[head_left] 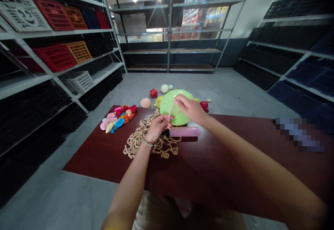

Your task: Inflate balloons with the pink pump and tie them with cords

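Note:
An inflated light green balloon [166,102] is at the table's far edge, behind both hands. My left hand [157,128] is closed in a pinch at the balloon's lower left, where its neck seems to be; the fingers partly hide it. Above it, my right hand [192,109] is closed on a thin pale cord [171,109] that runs down to the left fingertips. Under the hands lies a pink balloon pump [185,131] with a dark end. A heap of curly beige cord [139,132] spreads around my left wrist.
Limp coloured balloons [117,118] are piled on the dark red table [221,157] at left. Several small inflated balloons, including a red one [153,93] and a peach one [145,102], sit beyond its far edge. Shelves with crates [56,58] line the left; more racks [188,51] stand behind.

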The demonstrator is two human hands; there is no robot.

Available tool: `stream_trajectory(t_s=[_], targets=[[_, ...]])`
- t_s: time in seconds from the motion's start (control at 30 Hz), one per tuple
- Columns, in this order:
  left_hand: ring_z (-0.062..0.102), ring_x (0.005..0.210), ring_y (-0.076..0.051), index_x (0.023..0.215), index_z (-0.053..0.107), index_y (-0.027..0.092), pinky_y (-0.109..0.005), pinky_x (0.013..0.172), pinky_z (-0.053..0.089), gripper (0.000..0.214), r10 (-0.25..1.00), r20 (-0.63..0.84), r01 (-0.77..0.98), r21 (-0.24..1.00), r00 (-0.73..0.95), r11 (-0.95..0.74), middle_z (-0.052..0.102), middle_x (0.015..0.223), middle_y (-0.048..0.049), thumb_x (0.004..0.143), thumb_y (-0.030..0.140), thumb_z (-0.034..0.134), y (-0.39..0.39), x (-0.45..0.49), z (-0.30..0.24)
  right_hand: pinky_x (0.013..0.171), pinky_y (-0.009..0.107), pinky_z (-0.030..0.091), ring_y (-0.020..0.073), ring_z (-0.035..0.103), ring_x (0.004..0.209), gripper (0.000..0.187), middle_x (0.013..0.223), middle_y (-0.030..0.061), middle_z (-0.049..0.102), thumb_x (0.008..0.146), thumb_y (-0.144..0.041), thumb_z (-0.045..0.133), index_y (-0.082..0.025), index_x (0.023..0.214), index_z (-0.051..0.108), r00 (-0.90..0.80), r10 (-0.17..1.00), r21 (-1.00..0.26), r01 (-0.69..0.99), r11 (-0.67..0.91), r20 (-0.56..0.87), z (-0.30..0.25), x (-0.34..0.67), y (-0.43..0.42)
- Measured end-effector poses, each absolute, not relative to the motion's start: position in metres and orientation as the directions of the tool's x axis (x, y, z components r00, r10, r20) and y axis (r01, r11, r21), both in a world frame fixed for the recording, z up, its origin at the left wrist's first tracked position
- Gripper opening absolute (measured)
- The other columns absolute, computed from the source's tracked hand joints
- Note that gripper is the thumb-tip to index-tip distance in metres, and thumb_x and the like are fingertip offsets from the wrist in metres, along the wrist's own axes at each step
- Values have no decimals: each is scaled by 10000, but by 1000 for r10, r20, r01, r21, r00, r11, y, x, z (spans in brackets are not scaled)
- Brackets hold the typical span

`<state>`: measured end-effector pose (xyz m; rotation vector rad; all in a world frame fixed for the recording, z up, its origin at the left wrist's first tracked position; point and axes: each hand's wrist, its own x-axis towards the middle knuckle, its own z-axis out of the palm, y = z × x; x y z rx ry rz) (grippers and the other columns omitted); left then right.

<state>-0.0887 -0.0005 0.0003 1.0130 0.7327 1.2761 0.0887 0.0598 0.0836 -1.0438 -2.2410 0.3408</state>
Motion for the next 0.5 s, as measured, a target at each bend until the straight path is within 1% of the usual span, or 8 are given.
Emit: stream_trajectory(t_s=[0.1,0.17,0.23,0.3,0.4,0.5], targets=[[526,567,-69,919,716,118,-223,629,485,354,978,43,-419,907,203,47,595,647,12,752,423,786,-1,-87,0,631,307,371,160,539,654,124,750,-22,592,965,-365,460,-267,1024,508,-496,777,-543,558,627,387,84,93,64],[530,562,-73,898,713,112,-233,635,492,377,978,13,-386,920,210,71,593,638,12,735,441,797,0,-85,-1,610,299,362,149,504,616,153,680,-50,538,942,-374,507,-269,1045,465,-543,769,-616,490,617,338,88,97,65],[536,559,-76,874,706,110,-235,634,493,392,980,0,-358,931,198,72,593,634,11,729,464,793,0,-84,-2,600,292,354,140,485,603,192,645,-69,506,928,-389,535,-264,1037,439,-616,737,-674,421,607,278,94,100,65],[539,559,-79,869,700,113,-240,635,495,401,982,4,-337,939,187,60,593,637,10,741,485,776,1,-82,-3,597,288,353,136,495,612,207,652,-72,515,916,-399,554,-258,1010,435,-688,692,-703,381,600,219,103,103,65],[538,554,-83,874,688,122,-239,622,481,413,981,32,-295,955,190,26,586,640,13,768,518,736,1,-82,-3,596,282,357,137,527,643,200,687,-64,548,891,-375,589,-252,976,456,-769,620,-682,371,630,155,116,100,68],[546,561,-98,842,663,133,-228,585,444,432,976,87,-194,980,199,-48,574,627,13,793,562,690,0,-81,-2,596,278,345,130,520,650,158,704,-55,552,865,-321,617,-238,923,496,-807,576,-585,405,702,132,128,86,69]])
